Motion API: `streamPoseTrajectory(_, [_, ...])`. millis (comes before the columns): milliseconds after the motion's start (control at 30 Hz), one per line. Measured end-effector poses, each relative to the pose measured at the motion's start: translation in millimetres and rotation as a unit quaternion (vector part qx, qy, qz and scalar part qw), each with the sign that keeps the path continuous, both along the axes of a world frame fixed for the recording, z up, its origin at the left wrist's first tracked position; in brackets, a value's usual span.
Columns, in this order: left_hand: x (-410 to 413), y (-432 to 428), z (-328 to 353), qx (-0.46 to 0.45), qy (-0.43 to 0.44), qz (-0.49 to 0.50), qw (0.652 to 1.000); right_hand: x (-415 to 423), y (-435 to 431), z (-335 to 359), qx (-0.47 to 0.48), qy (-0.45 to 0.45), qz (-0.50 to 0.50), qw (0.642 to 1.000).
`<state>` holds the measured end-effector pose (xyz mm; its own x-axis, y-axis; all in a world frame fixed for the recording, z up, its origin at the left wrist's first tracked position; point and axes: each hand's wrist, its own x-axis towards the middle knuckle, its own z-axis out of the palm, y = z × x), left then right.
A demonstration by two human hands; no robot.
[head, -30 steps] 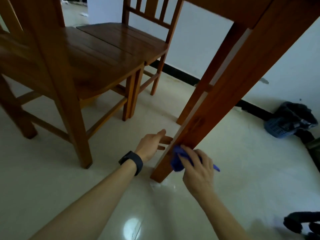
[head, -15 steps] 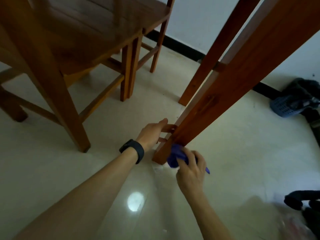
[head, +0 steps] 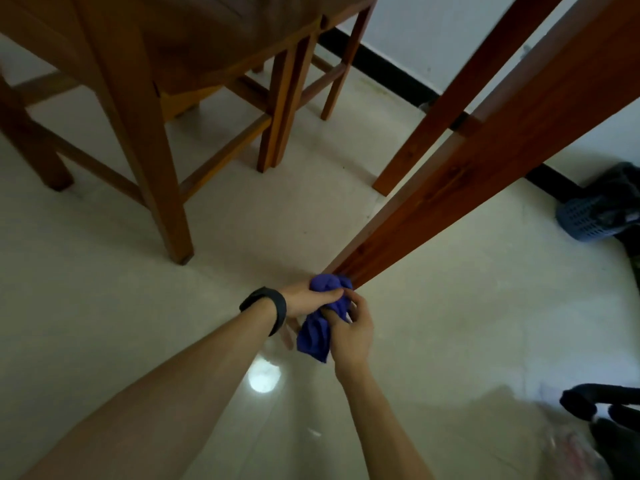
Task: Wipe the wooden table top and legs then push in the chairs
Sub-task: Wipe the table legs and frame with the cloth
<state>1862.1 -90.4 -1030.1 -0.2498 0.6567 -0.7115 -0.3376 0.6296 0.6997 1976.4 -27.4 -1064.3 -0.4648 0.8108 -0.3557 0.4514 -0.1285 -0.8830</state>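
A reddish wooden table leg (head: 460,188) slants down to the pale floor, and its foot is hidden behind my hands. Both hands hold a blue cloth (head: 320,327) at the foot of that leg. My left hand (head: 311,299), with a black band on the wrist, grips the top of the cloth against the leg. My right hand (head: 349,336) pinches the lower part, which hangs loose. A second table leg (head: 450,95) stands further back. A wooden chair (head: 166,64) stands to the left, with another chair (head: 332,64) behind it.
The chair's front leg (head: 162,188) stands on the floor close to my left arm. A blue plastic basket (head: 585,216) with dark cloth sits by the white wall at right. Dark objects (head: 602,407) lie at the lower right. The glossy floor reflects a light.
Both hands moved down the table leg to its foot. My left hand, open beside the leg before, has closed on the cloth together with my right hand. The view tilted further down.
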Motion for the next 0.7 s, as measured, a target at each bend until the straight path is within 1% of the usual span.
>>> streamPoseTrajectory(67, [-2.5,-5.2,-16.2,0.025,-0.061,0.100,0.993,-1.5,-10.6,8.8,-0.086,0.052,0.038,0.994])
streamPoseTrajectory(100, [-5.4,-7.6,-25.4,0.033,-0.051,0.131,0.990,-0.2,-11.0,10.9,-0.116,0.051,0.057,0.990])
streamPoseTrajectory(133, [-8.2,-10.2,-32.0,0.034,-0.001,0.140,0.990,4.0,-8.2,11.5,-0.130,0.034,0.081,0.988])
streamPoseTrajectory(167, [-13.3,-12.6,-36.4,0.023,0.069,0.142,0.987,8.8,-3.7,13.4,-0.124,0.004,0.101,0.987])
streamPoseTrajectory(200, [-18.7,-14.3,-39.4,0.010,0.139,0.153,0.978,13.6,2.4,14.0,-0.099,-0.023,0.099,0.990])
streamPoseTrajectory(233, [-23.6,-15.5,-38.6,0.010,0.188,0.178,0.966,18.2,10.1,14.2,-0.059,-0.033,0.062,0.996])
streamPoseTrajectory(267, [-28.1,-15.8,-33.5,0.028,0.210,0.212,0.954,20.7,18.2,17.2,-0.012,-0.025,0.005,1.000])
streamPoseTrajectory(333, [-33.5,-11.3,-13.8,0.076,0.209,0.301,0.927,19.1,32.5,32.5,0.077,0.010,-0.080,0.994])
streamPoseTrajectory(367, [-35.0,-4.9,1.9,0.097,0.208,0.346,0.910,15.1,37.0,42.4,0.111,0.030,-0.086,0.990])
streamPoseTrajectory(400, [-35.7,4.1,19.4,0.128,0.212,0.378,0.892,8.3,38.8,54.4,0.146,0.053,-0.067,0.986])
streamPoseTrajectory(433, [-35.3,15.7,39.4,0.181,0.213,0.387,0.879,0.7,38.6,66.6,0.179,0.072,-0.041,0.980])
streamPoseTrajectory(467, [-33.4,29.8,63.8,0.257,0.209,0.377,0.865,-6.9,38.8,77.5,0.205,0.088,-0.018,0.975])
streamPoseTrajectory(533, [-24.8,59.7,103.9,0.403,0.213,0.315,0.832,-22.1,42.6,87.3,0.226,0.119,-0.005,0.967])
streamPoseTrajectory(567, [-17.0,71.2,116.4,0.446,0.229,0.286,0.817,-27.2,44.5,88.2,0.226,0.133,-0.009,0.965])
streamPoseTrajectory(633, [-6.7,83.0,113.0,0.461,0.277,0.278,0.796,-33.3,48.0,86.3,0.225,0.141,-0.015,0.964])
streamPoseTrajectory(667, [-5.5,85.3,99.0,0.446,0.292,0.282,0.797,-34.3,49.1,87.6,0.229,0.137,-0.013,0.964])
streamPoseTrajectory(700, [-5.2,81.9,80.4,0.414,0.298,0.273,0.815,-32.8,49.6,88.3,0.234,0.125,-0.007,0.964])
